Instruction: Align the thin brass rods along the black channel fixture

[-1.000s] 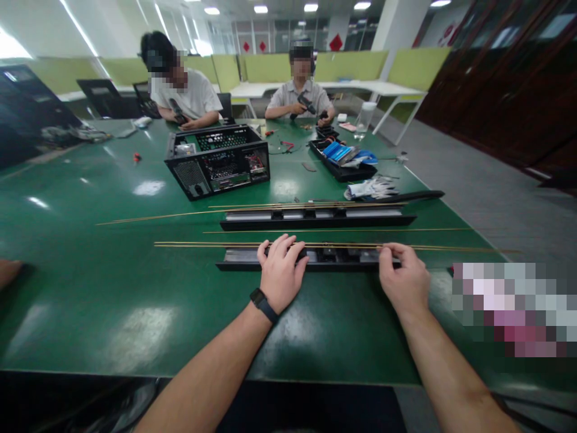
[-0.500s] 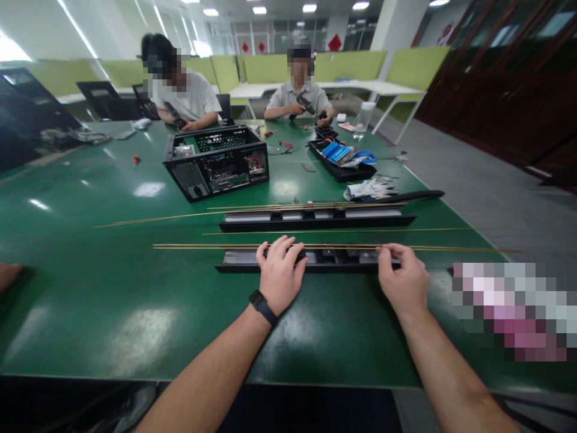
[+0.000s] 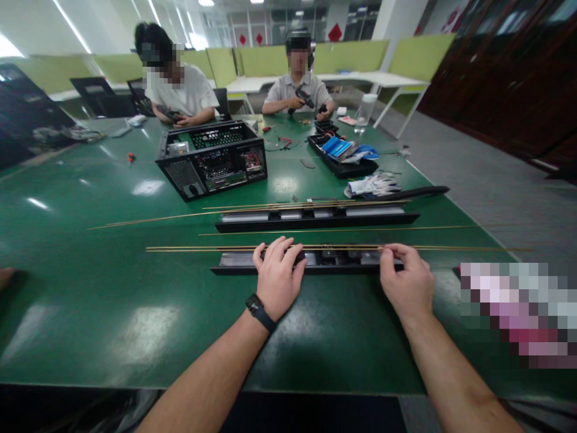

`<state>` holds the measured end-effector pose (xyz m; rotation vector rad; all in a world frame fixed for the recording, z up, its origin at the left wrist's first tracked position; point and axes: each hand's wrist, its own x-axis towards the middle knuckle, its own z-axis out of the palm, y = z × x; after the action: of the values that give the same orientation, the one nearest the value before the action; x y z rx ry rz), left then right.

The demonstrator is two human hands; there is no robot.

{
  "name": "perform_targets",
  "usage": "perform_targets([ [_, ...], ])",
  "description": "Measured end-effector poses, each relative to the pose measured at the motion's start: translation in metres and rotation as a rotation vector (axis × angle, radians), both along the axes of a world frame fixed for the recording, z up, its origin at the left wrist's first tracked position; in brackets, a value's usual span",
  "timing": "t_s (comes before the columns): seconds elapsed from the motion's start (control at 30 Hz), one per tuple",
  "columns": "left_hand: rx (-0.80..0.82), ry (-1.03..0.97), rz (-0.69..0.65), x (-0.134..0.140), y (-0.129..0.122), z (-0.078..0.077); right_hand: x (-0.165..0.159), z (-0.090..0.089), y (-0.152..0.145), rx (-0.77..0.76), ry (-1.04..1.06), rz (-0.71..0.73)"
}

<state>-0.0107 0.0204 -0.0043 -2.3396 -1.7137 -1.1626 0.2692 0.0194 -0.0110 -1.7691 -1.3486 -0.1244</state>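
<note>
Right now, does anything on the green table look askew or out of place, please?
Yes, slightly: at the far rail, some thin rods slant away to the left, out of line with the rail. The near rods lie almost parallel to the near rail. I see no spill.

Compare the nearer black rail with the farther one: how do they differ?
The left hand and right hand hide parts of the nearer rail; no hands cover the farther rail. Golden rods extend past both ends of the nearer rail, while the far rods extend past the farther rail's left end only. Both rails are long, with black edges and pale strips inside.
</note>
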Motion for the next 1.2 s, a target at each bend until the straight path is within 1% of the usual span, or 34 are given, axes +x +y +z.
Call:
perform_targets([
  [0.47, 0.012, -0.007, -0.008, -0.0011, 0.001, -0.0008, -0.0009, 0.0018, 0.0008, 0.017, -0.015, 0.016],
  [1.0, 0.042, -0.01, -0.017, -0.001, 0.0013, -0.002, -0.0015, 0.0022, 0.0016, -0.019, 0.009, -0.024],
  [1.2, 0.038, -0.008, -0.012, 0.0002, -0.0024, 0.0012, 0.0004, -0.0035, -0.0049, -0.018, -0.015, -0.034],
])
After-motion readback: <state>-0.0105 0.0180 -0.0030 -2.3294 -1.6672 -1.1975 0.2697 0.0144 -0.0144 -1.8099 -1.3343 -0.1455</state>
